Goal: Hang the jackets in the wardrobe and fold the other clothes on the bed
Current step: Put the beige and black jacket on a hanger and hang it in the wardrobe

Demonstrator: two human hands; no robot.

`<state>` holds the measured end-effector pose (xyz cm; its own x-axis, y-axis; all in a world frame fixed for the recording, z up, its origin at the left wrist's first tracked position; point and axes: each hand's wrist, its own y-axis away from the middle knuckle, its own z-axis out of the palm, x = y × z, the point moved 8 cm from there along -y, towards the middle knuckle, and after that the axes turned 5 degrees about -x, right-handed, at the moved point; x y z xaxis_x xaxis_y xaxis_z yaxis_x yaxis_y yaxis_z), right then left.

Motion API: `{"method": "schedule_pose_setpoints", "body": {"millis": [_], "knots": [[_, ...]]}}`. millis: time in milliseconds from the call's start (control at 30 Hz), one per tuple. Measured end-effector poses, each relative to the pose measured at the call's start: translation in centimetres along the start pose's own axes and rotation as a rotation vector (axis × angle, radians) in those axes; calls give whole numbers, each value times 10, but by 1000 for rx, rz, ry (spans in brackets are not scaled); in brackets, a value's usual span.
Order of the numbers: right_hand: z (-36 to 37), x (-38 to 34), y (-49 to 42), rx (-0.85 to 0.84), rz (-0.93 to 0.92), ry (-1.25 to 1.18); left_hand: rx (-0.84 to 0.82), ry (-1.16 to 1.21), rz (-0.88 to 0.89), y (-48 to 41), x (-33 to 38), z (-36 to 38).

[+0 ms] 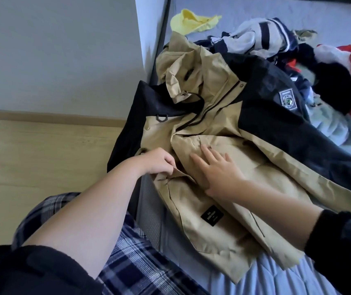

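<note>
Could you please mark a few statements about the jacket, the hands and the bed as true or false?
1. The left hand pinches a fold of the tan jacket. True.
2. The right hand is a closed fist. False: it lies flat, fingers spread, on the jacket.
3. The jacket is on a hanger. False: it lies on the bed.
4. A yellow garment lies beyond the jacket. True.
5. The jacket's shoulders are black. True.

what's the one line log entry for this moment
stage: jacket prep | jacket: flat on bed, unhung | left hand: pinching front edge | right hand: flat on jacket | pile: unfolded
</note>
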<state>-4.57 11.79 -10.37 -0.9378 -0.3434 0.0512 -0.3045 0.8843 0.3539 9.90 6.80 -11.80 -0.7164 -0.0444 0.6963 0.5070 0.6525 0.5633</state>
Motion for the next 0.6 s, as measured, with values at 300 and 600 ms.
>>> {"method": "schedule_pose_setpoints", "body": {"millis": [300, 600], "knots": [[-54, 114, 6, 382, 401, -325, -248, -194, -159, 8, -18, 21], [-44, 107, -23, 420, 420, -682, 524, 213, -514, 3, -62, -28]]}}
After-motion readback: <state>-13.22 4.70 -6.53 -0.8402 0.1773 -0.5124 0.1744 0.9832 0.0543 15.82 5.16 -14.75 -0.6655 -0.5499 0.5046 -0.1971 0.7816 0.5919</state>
